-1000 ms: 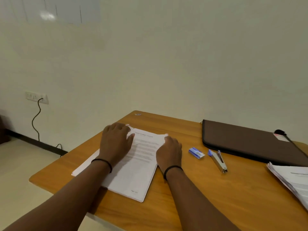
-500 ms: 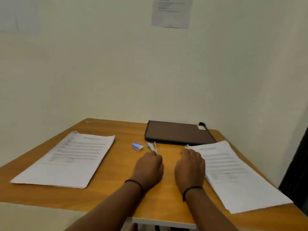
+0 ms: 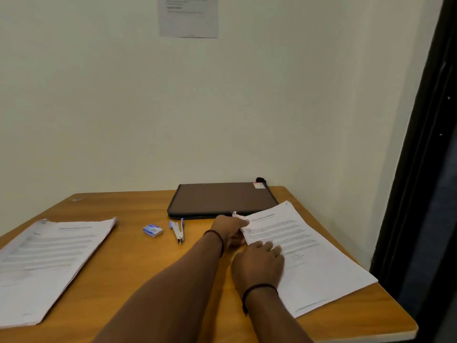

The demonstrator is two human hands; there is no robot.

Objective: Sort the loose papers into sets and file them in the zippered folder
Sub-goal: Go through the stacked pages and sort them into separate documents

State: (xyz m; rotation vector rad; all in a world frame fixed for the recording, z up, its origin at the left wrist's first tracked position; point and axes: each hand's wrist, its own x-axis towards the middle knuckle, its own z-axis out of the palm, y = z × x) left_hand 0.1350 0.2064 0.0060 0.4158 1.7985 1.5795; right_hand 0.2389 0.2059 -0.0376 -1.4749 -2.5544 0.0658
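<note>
A stack of printed papers (image 3: 304,253) lies at the right of the wooden table (image 3: 138,280). My left hand (image 3: 230,230) holds the stack's upper left corner, thumb on top and fingers under the edge. My right hand (image 3: 259,264) rests flat on the stack's left side with its fingers spread. A second stack of papers (image 3: 47,261) lies at the table's left. The brown zippered folder (image 3: 222,199) lies closed at the back, against the wall.
A stapler (image 3: 178,231) and a small blue staple box (image 3: 152,230) lie between the two stacks. A sheet is taped to the wall (image 3: 188,16). A dark door frame (image 3: 418,149) stands at the right.
My view swung from the left stack to the right. Both hands left the left stack, crossed the table and now touch the right stack.
</note>
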